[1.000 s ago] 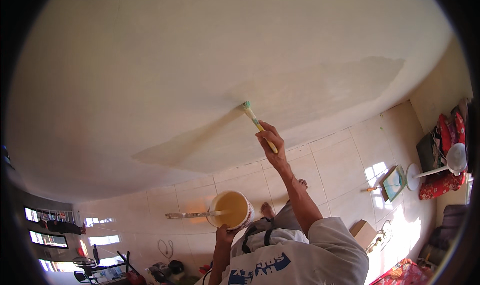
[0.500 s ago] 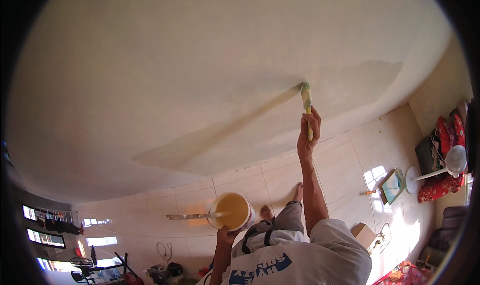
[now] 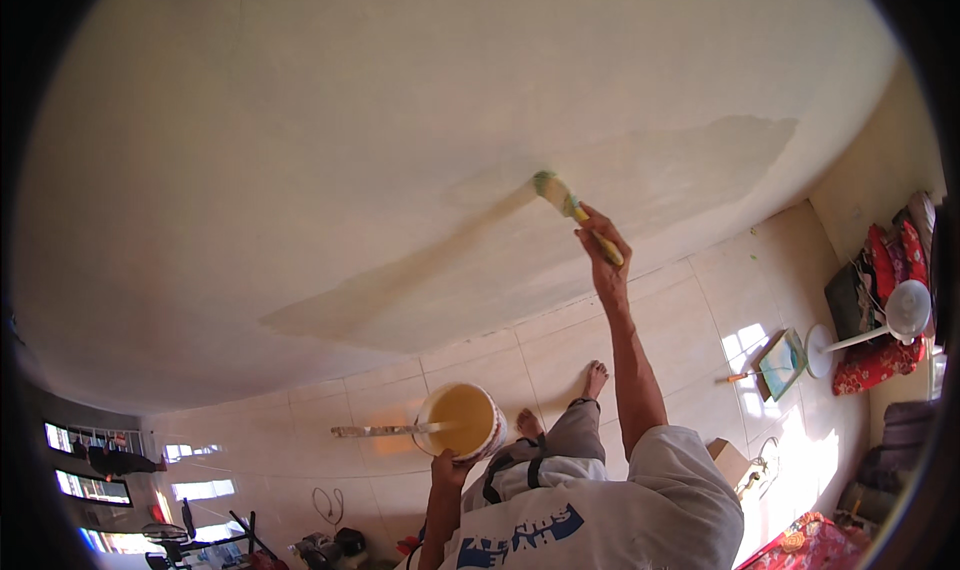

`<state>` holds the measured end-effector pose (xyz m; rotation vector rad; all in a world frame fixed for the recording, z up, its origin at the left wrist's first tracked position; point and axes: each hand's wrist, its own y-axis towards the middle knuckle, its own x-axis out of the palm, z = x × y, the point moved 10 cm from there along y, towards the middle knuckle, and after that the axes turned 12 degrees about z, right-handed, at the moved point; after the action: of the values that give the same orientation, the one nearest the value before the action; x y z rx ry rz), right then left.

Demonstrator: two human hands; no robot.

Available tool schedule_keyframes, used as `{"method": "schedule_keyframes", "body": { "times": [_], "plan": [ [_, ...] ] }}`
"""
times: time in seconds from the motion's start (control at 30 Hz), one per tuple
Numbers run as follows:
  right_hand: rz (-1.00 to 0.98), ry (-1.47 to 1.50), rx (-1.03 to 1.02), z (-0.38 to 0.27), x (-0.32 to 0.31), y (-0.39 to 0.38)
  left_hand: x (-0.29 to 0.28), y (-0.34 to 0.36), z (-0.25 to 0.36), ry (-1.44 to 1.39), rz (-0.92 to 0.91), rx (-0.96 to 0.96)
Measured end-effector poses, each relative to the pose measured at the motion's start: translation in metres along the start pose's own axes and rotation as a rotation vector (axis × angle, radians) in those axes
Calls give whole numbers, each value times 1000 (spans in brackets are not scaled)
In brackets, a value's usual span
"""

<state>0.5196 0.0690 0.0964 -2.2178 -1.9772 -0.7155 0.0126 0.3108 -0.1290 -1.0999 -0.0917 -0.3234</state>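
Broadly, a pale wall (image 3: pixel 330 120) rose beyond the bucket (image 3: pixel 500 434), a darker patch (image 3: pixel 690 165) spread across it, while light floor tiles (image 3: pixel 660 310) lay around and below the bucket. White and holding tan liquid (image 3: pixel 462 408) of unseen depth, the bucket looked weighty and apt to slosh. Your left hand (image 3: pixel 449 468) grasped its near rim, a firm enough hold, though a palm beneath the base would likely have borne the load better; any wet spot would have been slick.

Beyond the bucket and to its right, your right hand (image 3: pixel 606 252) was closed around the handle of a paintbrush (image 3: pixel 560 196), its green-stained bristles at the wall or just beside it; contact could not be told. The brush appeared light, its yellow handle stiff, its bristles soft and springy, best gripped mid-handle, away from the stained head. Across the bucket's left rim rested a flat, stained stick (image 3: pixel 380 431), seemingly light and rigid, its outer end the likeliest place to pinch.
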Motion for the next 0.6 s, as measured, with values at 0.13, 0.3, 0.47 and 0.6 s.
{"method": "schedule_keyframes", "body": {
  "times": [0.13, 0.3, 0.47, 0.6],
  "plan": [
    [118, -42, -38, -14, -47, 28, -17, 18, 2, 32, -177, 102],
    [269, -292, -330, -46, -43, 19, -8, 12, 7, 139, -199, 260],
    [151, -390, -451, -60, 49, -20, 5, 1, 2, -39, -98, 44],
    [28, -386, -562, -66, 117, -65, 12, -12, 21, 333, -198, 461]
  ]
}}
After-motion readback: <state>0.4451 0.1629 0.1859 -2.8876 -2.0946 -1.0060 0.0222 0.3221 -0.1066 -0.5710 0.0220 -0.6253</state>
